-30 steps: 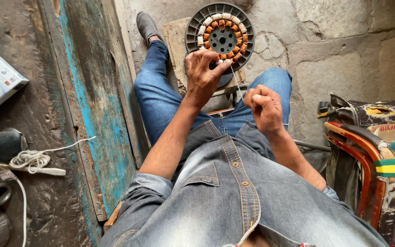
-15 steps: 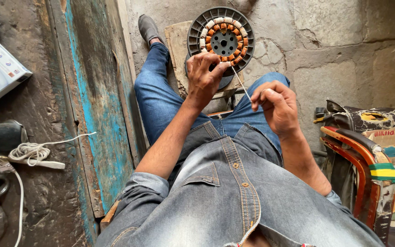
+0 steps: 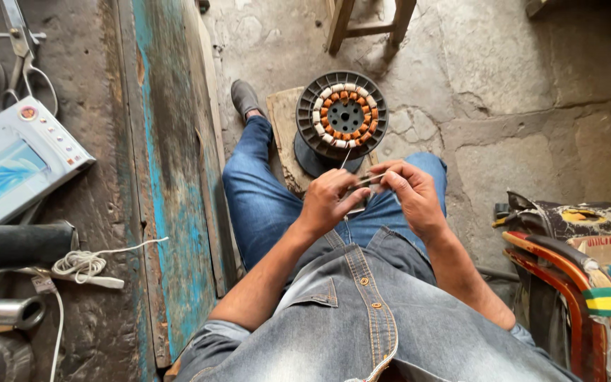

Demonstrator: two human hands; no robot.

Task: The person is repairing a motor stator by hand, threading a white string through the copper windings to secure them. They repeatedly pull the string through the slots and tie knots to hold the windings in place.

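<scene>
A round dark motor stator [image 3: 341, 115] with copper windings and white insulation stands on a wooden block [image 3: 284, 134] between my knees. My left hand [image 3: 327, 201] and my right hand [image 3: 408, 191] are close together over my lap, in front of the stator. Both pinch a thin strip or wire [image 3: 363, 182] held between them, and a fine strand runs from it up to the stator's near edge. My jeans-clad left leg [image 3: 252, 191] stretches forward beside the block.
A worn blue-painted wooden plank [image 3: 171, 177] runs along my left. Further left lie a white boxed item [image 3: 15, 166], a black cylinder [image 3: 15, 244], coiled white cord [image 3: 83, 265] and scissors [image 3: 26, 49]. A wooden stool [image 3: 369, 25] stands ahead, a red-framed seat [image 3: 567, 283] at right.
My left hand has come off the stator and drawn back to meet my right hand over my lap. The view has tilted so the stator sits lower and further from the hands.
</scene>
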